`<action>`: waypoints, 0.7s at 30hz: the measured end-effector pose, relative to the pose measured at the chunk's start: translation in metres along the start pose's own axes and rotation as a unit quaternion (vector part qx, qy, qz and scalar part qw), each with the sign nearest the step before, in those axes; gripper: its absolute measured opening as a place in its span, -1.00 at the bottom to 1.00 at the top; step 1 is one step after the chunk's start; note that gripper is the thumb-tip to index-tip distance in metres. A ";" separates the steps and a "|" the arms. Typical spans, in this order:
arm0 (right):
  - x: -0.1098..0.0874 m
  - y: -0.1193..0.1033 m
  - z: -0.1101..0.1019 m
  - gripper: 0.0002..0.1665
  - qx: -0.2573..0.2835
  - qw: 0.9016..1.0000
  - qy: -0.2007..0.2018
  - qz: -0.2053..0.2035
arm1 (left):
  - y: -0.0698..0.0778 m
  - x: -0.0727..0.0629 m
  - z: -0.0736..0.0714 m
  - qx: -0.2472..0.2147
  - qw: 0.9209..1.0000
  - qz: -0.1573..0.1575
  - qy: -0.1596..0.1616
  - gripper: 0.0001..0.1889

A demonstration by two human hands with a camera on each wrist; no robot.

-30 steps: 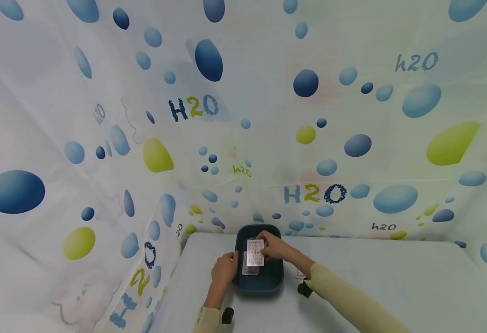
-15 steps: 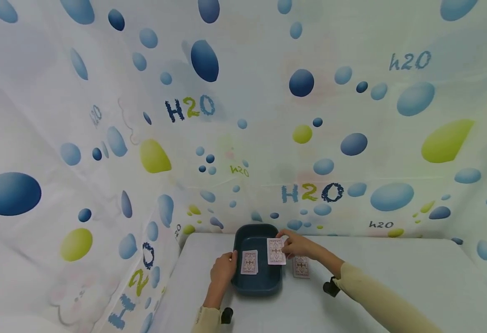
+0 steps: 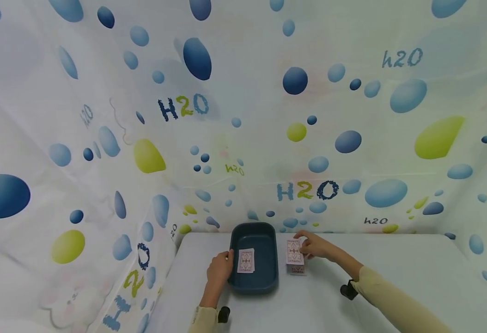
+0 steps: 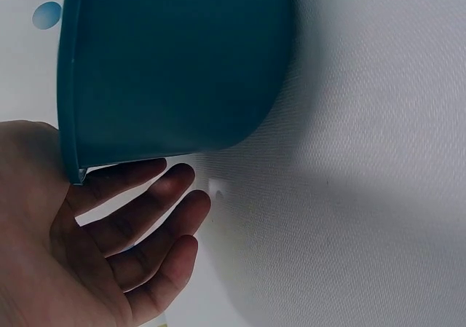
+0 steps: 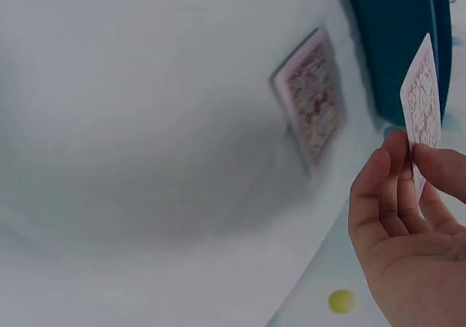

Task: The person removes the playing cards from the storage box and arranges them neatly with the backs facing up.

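The work looks partway through, some cards (image 3: 245, 261) lying in the blue tray (image 3: 265, 273) that the left hand (image 3: 219, 268) holds at its edge, while the right hand (image 3: 316, 246), its grip narrow, pinches a patterned card (image 3: 294, 252) above the stack (image 5: 313, 97) on the desk (image 3: 414, 273), seemingly yet to be laid down.

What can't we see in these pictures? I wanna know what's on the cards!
Head view: the front of the held card is hidden, since its patterned back faces us; same for the cards in the tray.
Head view: part of the pile is covered by the held card.
Right wrist view: the pile's pattern is blurred.
Left wrist view: the tray's outer wall hides its inside, and the picture's top edge cuts it off.
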State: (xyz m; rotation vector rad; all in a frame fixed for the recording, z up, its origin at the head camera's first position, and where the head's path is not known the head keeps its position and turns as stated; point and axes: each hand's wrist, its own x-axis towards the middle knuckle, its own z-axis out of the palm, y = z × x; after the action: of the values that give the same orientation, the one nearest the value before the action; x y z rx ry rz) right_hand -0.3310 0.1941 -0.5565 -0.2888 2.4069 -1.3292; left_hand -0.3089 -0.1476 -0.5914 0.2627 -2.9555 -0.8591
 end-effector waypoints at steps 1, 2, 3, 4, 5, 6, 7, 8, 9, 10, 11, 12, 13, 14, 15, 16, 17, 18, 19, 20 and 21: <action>-0.001 0.004 -0.002 -0.49 -0.003 1.000 0.002 0.003 | 0.000 0.000 0.000 0.000 1.000 0.000 -0.001 -0.52; -0.003 0.008 -0.004 -0.48 -0.004 1.000 0.002 0.004 | 0.000 0.000 0.000 0.000 1.000 -0.001 -0.001 -0.52; -0.004 0.012 -0.005 -0.48 -0.005 1.000 0.002 0.006 | 0.000 0.000 0.000 -0.001 1.000 -0.001 -0.002 -0.53; -0.006 0.017 -0.007 -0.48 -0.005 1.000 0.002 0.006 | 0.000 0.000 0.000 -0.002 1.000 -0.002 -0.003 -0.53; -0.007 0.022 -0.009 -0.48 -0.005 1.000 0.000 0.004 | 0.000 0.000 0.000 -0.002 1.000 -0.001 -0.002 -0.53; -0.008 0.027 -0.010 -0.48 -0.007 1.000 -0.001 0.004 | 0.000 0.000 0.000 -0.002 1.000 -0.001 -0.002 -0.53; -0.009 0.031 -0.012 -0.48 -0.009 1.000 -0.003 0.001 | 0.000 0.000 0.000 -0.002 1.000 -0.001 -0.002 -0.53; -0.010 0.035 -0.013 -0.49 -0.011 1.000 -0.004 0.001 | 0.000 0.001 0.000 -0.002 1.000 -0.001 -0.002 -0.53; -0.011 0.039 -0.014 -0.49 -0.014 1.000 -0.003 0.000 | 0.000 0.001 0.000 -0.003 1.000 -0.002 -0.002 -0.52; -0.011 0.042 -0.015 -0.50 -0.017 1.000 -0.002 0.000 | 0.000 0.001 0.000 -0.004 1.000 -0.002 -0.003 -0.52; -0.012 0.045 -0.016 -0.50 -0.022 1.000 -0.001 0.000 | 0.000 0.001 0.000 -0.004 1.000 -0.001 -0.003 -0.52; -0.013 0.048 -0.016 -0.51 -0.028 1.000 0.002 0.002 | 0.000 0.001 0.000 -0.005 1.000 -0.002 -0.003 -0.52; -0.014 0.050 -0.017 -0.52 -0.031 0.999 0.005 0.005 | 0.000 0.001 0.000 -0.006 1.000 -0.003 -0.003 -0.52; -0.015 0.052 -0.017 -0.53 -0.034 0.999 0.008 0.008 | 0.000 0.001 0.000 -0.006 1.000 -0.003 -0.004 -0.52; -0.016 0.054 -0.016 -0.54 -0.039 0.999 0.010 0.009 | 0.000 0.001 0.000 -0.006 1.000 -0.003 -0.004 -0.52; -0.016 0.057 -0.016 -0.54 -0.044 0.999 0.011 0.006 | 0.000 0.001 0.000 -0.006 1.000 -0.005 -0.004 -0.52; -0.016 0.059 -0.015 -0.54 -0.047 0.999 0.013 0.004 | 0.000 0.001 0.000 -0.005 1.000 -0.005 -0.004 -0.52; -0.017 0.061 -0.014 -0.54 -0.048 0.999 0.017 0.004 | 0.000 0.000 0.001 -0.005 1.000 -0.006 -0.004 -0.51; -0.017 0.063 -0.013 -0.55 -0.050 0.999 0.021 0.005 | 0.000 0.000 0.001 -0.005 1.000 -0.006 -0.003 -0.51; -0.017 0.065 -0.011 -0.55 -0.055 0.998 0.026 0.005 | 0.000 0.000 0.001 -0.005 1.000 -0.006 -0.003 -0.51; -0.017 0.067 -0.009 -0.54 -0.060 0.998 0.033 0.008 | 0.000 0.000 0.001 -0.005 1.000 -0.007 -0.004 -0.51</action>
State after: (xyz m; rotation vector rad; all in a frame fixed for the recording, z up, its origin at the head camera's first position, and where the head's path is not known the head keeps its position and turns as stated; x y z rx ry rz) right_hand -0.3195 0.2430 -0.6053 -0.2614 2.5426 -1.2077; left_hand -0.3092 -0.1474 -0.5925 0.2803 -2.9588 -0.8776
